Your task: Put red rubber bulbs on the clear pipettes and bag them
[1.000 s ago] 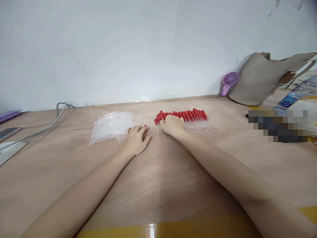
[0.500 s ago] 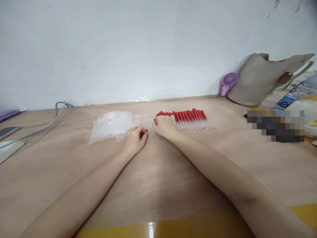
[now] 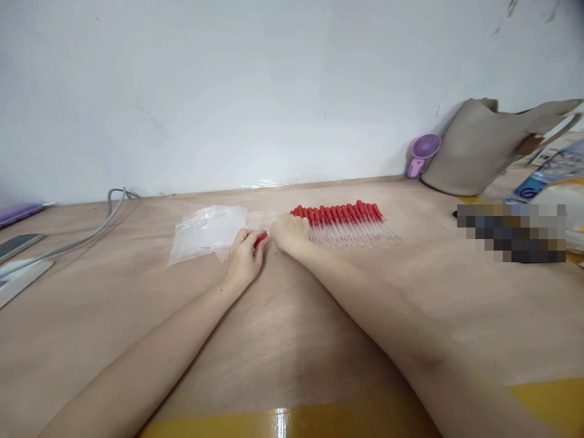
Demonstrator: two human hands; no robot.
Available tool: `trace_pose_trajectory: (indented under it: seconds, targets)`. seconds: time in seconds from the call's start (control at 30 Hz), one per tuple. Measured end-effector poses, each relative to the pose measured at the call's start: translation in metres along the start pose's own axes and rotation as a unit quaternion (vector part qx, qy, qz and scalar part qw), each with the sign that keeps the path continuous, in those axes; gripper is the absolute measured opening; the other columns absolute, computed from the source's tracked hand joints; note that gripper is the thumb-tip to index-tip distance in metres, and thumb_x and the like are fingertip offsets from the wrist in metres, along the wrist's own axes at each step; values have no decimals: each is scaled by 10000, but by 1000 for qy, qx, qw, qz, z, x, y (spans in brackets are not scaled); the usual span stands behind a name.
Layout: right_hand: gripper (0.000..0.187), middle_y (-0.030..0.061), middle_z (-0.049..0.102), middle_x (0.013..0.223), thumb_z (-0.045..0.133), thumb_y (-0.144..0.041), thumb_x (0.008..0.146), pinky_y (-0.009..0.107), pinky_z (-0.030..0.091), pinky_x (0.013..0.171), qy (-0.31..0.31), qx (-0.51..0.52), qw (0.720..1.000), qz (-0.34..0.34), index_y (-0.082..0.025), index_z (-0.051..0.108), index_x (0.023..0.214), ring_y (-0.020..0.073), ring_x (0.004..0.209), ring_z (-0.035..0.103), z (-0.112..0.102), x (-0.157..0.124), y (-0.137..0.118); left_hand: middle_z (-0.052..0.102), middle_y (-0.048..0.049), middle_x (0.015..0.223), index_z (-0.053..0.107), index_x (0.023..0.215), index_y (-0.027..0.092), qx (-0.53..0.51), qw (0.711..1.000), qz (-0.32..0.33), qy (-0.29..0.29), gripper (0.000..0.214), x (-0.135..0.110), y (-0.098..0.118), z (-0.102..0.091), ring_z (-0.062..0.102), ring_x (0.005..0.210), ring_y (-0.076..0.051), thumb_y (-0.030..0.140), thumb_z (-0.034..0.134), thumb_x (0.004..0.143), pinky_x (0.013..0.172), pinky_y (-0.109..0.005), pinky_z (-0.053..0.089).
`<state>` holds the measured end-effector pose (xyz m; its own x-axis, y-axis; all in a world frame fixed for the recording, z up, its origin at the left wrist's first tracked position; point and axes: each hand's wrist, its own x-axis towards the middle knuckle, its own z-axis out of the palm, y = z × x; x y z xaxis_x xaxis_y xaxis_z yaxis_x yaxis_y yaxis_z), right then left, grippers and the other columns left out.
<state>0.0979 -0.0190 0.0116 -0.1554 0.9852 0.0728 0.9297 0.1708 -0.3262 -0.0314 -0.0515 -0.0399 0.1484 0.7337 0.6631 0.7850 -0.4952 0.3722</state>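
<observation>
My left hand (image 3: 245, 254) is closed with a red dropper bulb (image 3: 260, 239) pinched between thumb and fingers; the rest of that dropper is hard to see. Close by on its right, my right hand (image 3: 289, 232) is closed, knuckles up, and its fingertips are hidden, so what they hold cannot be made out. A row of droppers (image 3: 344, 214) with red bulbs and slim clear tubes lies side by side just right of my right hand, bulbs toward the wall. Left of my left hand, clear plastic bags (image 3: 205, 228) lie in a loose, overlapping pile.
Against the wall at the right stand a purple handheld fan (image 3: 424, 152) and a beige bag (image 3: 465, 149), with a plastic bottle (image 3: 542, 176) beyond. A grey cable (image 3: 95, 229), a phone (image 3: 20, 245) and a white item (image 3: 22, 280) lie at the left.
My right hand has moved left, away from the dropper row and up to my left hand. The red bulb in my left hand now points up and right.
</observation>
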Motion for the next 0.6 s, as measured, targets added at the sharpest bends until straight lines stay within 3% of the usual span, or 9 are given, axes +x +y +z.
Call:
trace_pose_trajectory:
  seconds: [0.1, 0.23, 0.33, 0.43, 0.6]
  targets:
    - [323, 195, 637, 932, 333, -267, 888, 371, 386, 755, 108, 36, 993, -34, -58, 520, 1048, 277, 884, 597, -4, -17, 28, 539, -48, 813, 613, 910, 148, -6, 1000, -7, -10, 178, 0, 5, -3, 545, 765, -156, 249, 480, 848, 663, -268, 479]
    - [258, 84, 652, 832, 333, -252, 902, 295, 423, 660, 168, 177, 961, -127, -130, 450, 1096, 188, 720, 604, 3, -46, 81, 561, -35, 786, 614, 864, 155, -26, 997, 33, -62, 205, 1, 13, -4, 540, 713, -139, 286, 457, 872, 668, -267, 456]
    - [233, 75, 655, 875, 392, -250, 887, 290, 430, 681, 196, 177, 943, -200, -162, 503, 1071, 178, 760, 599, 9, -66, 107, 586, -32, 789, 608, 882, 162, -51, 993, 67, -86, 196, -1, 20, -3, 543, 717, -136, 292, 462, 876, 666, -259, 443]
    - [183, 65, 653, 865, 410, -245, 886, 297, 420, 721, 220, 147, 921, -286, -177, 570, 940, 173, 797, 587, 10, -78, 116, 607, -34, 809, 604, 901, 164, -75, 988, 94, -92, 171, -6, 29, -2, 554, 749, -139, 291, 496, 863, 691, -260, 445]
    - [174, 44, 636, 837, 421, -231, 888, 287, 392, 702, 225, 134, 905, -336, -174, 577, 938, 144, 751, 562, 8, -83, 113, 628, -28, 807, 609, 913, 178, -78, 985, 108, -112, 152, -12, 41, -3, 566, 737, -139, 285, 520, 851, 672, -258, 444]
